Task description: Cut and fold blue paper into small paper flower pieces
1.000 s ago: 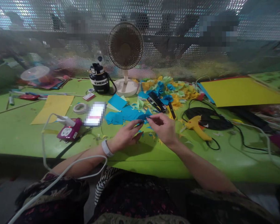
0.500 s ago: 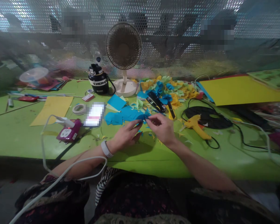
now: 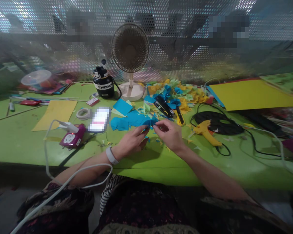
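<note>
Between my two hands is a small blue paper piece (image 3: 151, 121), pinched from both sides just above the green table. My left hand (image 3: 133, 141) grips its left part with the fingertips. The thumb and forefinger of my right hand (image 3: 169, 134) close on its right part. Flat blue paper pieces (image 3: 134, 118) lie right behind and to the left of my fingers. A black stapler (image 3: 164, 106) rests just beyond my right hand, with a yellow-and-black cutter (image 3: 179, 116) beside it. Fine detail of the held paper is too small to make out.
A heap of blue, yellow and green paper pieces (image 3: 180, 92) lies behind the stapler. A yellow glue gun (image 3: 208, 133) is to the right. Left stand a phone (image 3: 99, 119), tape roll (image 3: 83, 113), purple power adapter (image 3: 73, 136), black bottle (image 3: 104, 83) and fan (image 3: 130, 48). A white cable (image 3: 63, 185) crosses my left arm.
Both hands stay nearly in place, still pinching the blue paper. The paper's two sides look slightly more spread between my fingertips. The whole view has shifted a little.
</note>
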`<state>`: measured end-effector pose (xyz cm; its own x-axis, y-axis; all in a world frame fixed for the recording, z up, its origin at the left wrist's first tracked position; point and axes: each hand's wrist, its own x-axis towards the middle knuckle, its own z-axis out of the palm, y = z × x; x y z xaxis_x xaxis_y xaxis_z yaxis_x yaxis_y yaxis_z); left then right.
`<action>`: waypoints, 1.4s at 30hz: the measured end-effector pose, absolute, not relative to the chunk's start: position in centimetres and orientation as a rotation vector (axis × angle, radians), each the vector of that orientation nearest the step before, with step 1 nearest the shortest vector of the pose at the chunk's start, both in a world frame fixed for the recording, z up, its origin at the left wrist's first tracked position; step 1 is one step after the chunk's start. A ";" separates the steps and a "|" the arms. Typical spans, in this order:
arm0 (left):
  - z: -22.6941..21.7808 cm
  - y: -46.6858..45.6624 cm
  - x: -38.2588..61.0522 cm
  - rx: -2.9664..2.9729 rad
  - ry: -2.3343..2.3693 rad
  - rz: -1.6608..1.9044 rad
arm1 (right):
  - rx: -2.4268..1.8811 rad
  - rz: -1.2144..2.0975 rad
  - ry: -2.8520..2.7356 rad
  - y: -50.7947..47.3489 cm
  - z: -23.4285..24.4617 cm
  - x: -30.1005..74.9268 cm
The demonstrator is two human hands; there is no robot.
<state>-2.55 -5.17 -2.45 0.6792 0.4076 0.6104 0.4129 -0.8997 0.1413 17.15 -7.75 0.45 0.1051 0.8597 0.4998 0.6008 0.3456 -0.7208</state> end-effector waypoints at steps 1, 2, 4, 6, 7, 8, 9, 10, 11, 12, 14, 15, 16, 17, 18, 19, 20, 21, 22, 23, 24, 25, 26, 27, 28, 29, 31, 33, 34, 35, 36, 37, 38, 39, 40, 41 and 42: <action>-2.4 -5.2 -2.5 -2.880 -0.707 -1.035 | -1.355 0.318 -1.595 -7.8 0.5 17.2; -2.4 -5.2 -2.5 -2.882 -0.711 -1.035 | -1.357 0.318 -1.598 -7.8 0.5 17.2; -2.4 -5.1 -2.5 -2.864 -0.698 -1.047 | -1.356 0.318 -1.598 -7.8 0.5 17.2; -2.5 -5.1 -2.5 -2.835 -0.678 -1.053 | -1.351 0.327 -1.596 -7.8 0.5 17.2; -2.5 -5.1 -2.5 -2.823 -0.674 -1.053 | -1.349 0.332 -1.597 -7.8 0.5 17.2; -2.5 -5.1 -2.5 -2.814 -0.671 -1.051 | -1.349 0.335 -1.598 -7.8 0.5 17.2; -2.5 -5.1 -2.5 -2.811 -0.672 -1.045 | -1.350 0.332 -1.599 -7.7 0.5 17.2; -2.4 -5.2 -2.5 -2.810 -0.669 -1.041 | -1.352 0.325 -1.603 -7.7 0.5 17.2; -2.4 -5.2 -2.6 -2.811 -0.662 -1.035 | -1.353 0.312 -1.607 -7.7 0.4 17.2; -2.4 -5.2 -2.6 -2.813 -0.655 -1.029 | -1.354 0.298 -1.612 -7.7 0.4 17.2; -2.5 -5.1 -2.5 -2.816 -0.641 -1.016 | -1.355 0.276 -1.620 -7.7 0.3 17.3; -2.5 -5.1 -2.5 -2.817 -0.637 -1.014 | -1.355 0.271 -1.624 -7.7 0.2 17.3; -2.6 -5.0 -2.5 -2.816 -0.629 -1.019 | -1.354 0.270 -1.625 -7.7 0.2 17.3; -2.6 -4.9 -2.5 -2.813 -0.621 -1.028 | -1.350 0.273 -1.625 -7.6 0.2 17.3; -2.7 -4.9 -2.5 -2.810 -0.612 -1.040 | -1.344 0.281 -1.625 -7.6 0.2 17.3; -2.8 -4.7 -2.5 -2.807 -0.609 -1.049 | -1.338 0.291 -1.623 -7.6 0.2 17.4; -2.9 -4.6 -2.5 -2.804 -0.610 -1.059 | -1.333 0.304 -1.620 -7.6 0.2 17.4; -2.9 -4.5 -2.6 -2.804 -0.615 -1.069 | -1.331 0.318 -1.618 -7.5 0.2 17.4; -2.9 -4.4 -2.6 -2.802 -0.623 -1.086 | -1.330 0.331 -1.616 -7.5 0.2 17.4; -2.9 -4.3 -2.7 -2.799 -0.624 -1.118 | -1.327 0.339 -1.615 -7.6 0.3 17.3; -2.8 -4.2 -2.7 -2.796 -0.618 -1.165 | -1.319 0.342 -1.617 -7.6 0.4 17.3; -2.6 -4.2 -2.8 -2.794 -0.607 -1.227 | -1.308 0.341 -1.624 -7.7 0.5 17.3; -2.4 -4.1 -2.8 -2.795 -0.599 -1.296 | -1.291 0.333 -1.636 -7.8 0.6 17.3; -2.2 -4.1 -2.8 -2.798 -0.601 -1.369 | -1.272 0.312 -1.649 -7.9 0.8 17.2; -2.0 -4.1 -2.8 -2.802 -0.615 -1.439 | -1.251 0.277 -1.666 -8.0 0.9 17.2; -1.8 -4.2 -2.8 -2.808 -0.640 -1.499 | -1.227 0.229 -1.687 -8.1 1.1 17.2; -1.5 -4.2 -2.8 -2.815 -0.692 -1.585 | -1.175 0.110 -1.729 -8.2 1.2 17.3; -1.3 -4.3 -2.7 -2.827 -0.722 -1.623 | -1.128 -0.008 -1.758 -8.1 1.2 17.4; -1.2 -4.3 -2.7 -2.838 -0.729 -1.628 | -1.112 -0.057 -1.766 -8.1 1.1 17.5; -1.2 -4.3 -2.7 -2.848 -0.731 -1.630 | -1.102 -0.099 -1.771 -8.0 1.1 17.5; -1.2 -4.3 -2.7 -2.856 -0.730 -1.631 | -1.096 -0.133 -1.774 -8.0 1.0 17.5; -1.2 -4.4 -2.7 -2.861 -0.724 -1.630 | -1.089 -0.158 -1.779 -7.9 0.9 17.5; -1.3 -4.4 -2.7 -2.865 -0.716 -1.627 | -1.080 -0.175 -1.786 -7.9 0.7 17.5; -1.3 -4.4 -2.7 -2.869 -0.704 -1.626 | -1.067 -0.186 -1.795 -7.8 0.6 17.5; -1.2 -4.4 -2.7 -2.873 -0.696 -1.626 | -1.051 -0.198 -1.807 -7.8 0.5 17.5; -1.2 -4.5 -2.7 -2.878 -0.691 -1.623 | -1.034 -0.213 -1.816 -7.7 0.5 17.5; -1.2 -4.5 -2.7 -2.881 -0.687 -1.620 | -1.023 -0.227 -1.823 -7.7 0.4 17.5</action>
<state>-2.68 -4.49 -1.17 0.4640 0.4542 0.7605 0.2309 -0.8909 0.3913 17.52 -7.66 0.38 -0.1507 0.5425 0.8264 0.7289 0.6257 -0.2779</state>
